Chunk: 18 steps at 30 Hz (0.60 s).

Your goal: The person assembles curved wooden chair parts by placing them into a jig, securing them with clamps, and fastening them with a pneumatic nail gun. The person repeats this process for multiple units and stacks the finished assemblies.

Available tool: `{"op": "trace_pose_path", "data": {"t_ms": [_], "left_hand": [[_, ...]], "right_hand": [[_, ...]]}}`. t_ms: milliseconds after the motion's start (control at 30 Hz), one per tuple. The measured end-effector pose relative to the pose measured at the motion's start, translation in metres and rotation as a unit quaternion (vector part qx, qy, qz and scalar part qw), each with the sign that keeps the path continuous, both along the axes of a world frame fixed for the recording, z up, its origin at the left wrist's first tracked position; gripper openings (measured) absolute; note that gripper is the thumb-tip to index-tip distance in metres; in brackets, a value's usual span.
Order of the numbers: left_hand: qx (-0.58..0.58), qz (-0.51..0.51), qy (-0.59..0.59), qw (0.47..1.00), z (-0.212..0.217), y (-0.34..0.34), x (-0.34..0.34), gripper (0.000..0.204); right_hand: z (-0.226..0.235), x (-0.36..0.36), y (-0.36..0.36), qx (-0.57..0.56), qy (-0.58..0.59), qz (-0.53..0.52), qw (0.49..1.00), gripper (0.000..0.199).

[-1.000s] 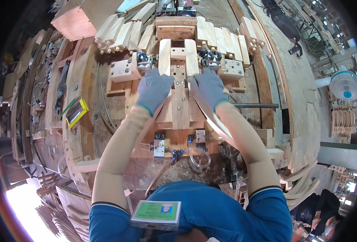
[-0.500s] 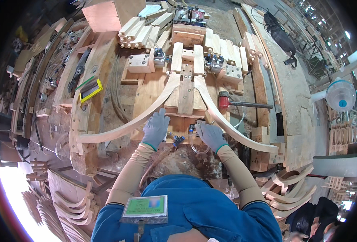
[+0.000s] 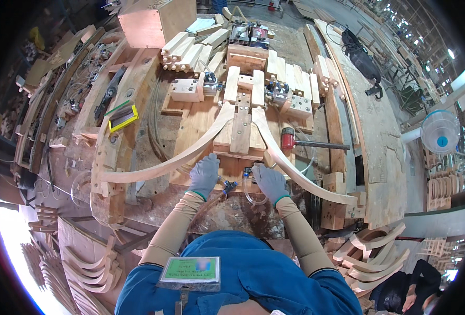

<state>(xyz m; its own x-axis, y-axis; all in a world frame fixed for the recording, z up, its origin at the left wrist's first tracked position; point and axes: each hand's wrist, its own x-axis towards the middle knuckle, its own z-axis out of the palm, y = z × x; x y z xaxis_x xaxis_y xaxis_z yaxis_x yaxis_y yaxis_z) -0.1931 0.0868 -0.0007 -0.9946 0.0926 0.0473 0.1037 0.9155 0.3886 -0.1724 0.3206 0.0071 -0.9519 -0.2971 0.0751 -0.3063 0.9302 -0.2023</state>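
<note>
My left hand (image 3: 204, 175), in a grey glove, is at the near edge of the wooden jig (image 3: 190, 128), beside the left curved wooden piece (image 3: 164, 167). Its fingers are loosely bent, with nothing visible in them. My right hand (image 3: 270, 182), gloved alike, has its fingers closed over a small air valve (image 3: 247, 171) with a blue fitting and clear tubing. The right curved wooden piece (image 3: 290, 167) runs past that hand. Both curved pieces meet the upright frame bars (image 3: 231, 86) at the jig's centre block (image 3: 240, 131). My fingertips partly hide the valve.
A red-headed mallet (image 3: 287, 138) lies right of the jig. Pneumatic clamps (image 3: 279, 92) flank the frame. Doweled wooden bars (image 3: 182, 52) are stacked behind. A yellow-edged box (image 3: 123, 119) sits left, and a blue hose connector (image 3: 228, 186) lies between my hands.
The view has shifted slightly, so the bench appears lower. My left hand's fingers look more bent than before. My right hand stays at the valve; the curved pieces keep their place in the jig.
</note>
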Motion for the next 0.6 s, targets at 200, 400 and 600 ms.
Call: {"op": "trace_pose_path", "data": {"t_ms": [200,400,600], "left_hand": [[0.010,-0.009,-0.018,1.000,0.003,-0.002,0.002,0.020],[-0.028,-0.015,0.011,0.999,0.003,-0.001,-0.010,0.015],[-0.016,-0.029,0.026,0.999,0.004,-0.002,-0.019,0.019]], "right_hand": [[-0.002,0.001,-0.001,0.000,0.005,-0.002,1.000,0.031],[-0.003,0.003,-0.002,0.003,0.026,0.000,1.000,0.033],[0.004,0.003,-0.001,0.000,-0.010,-0.003,1.000,0.023]]}}
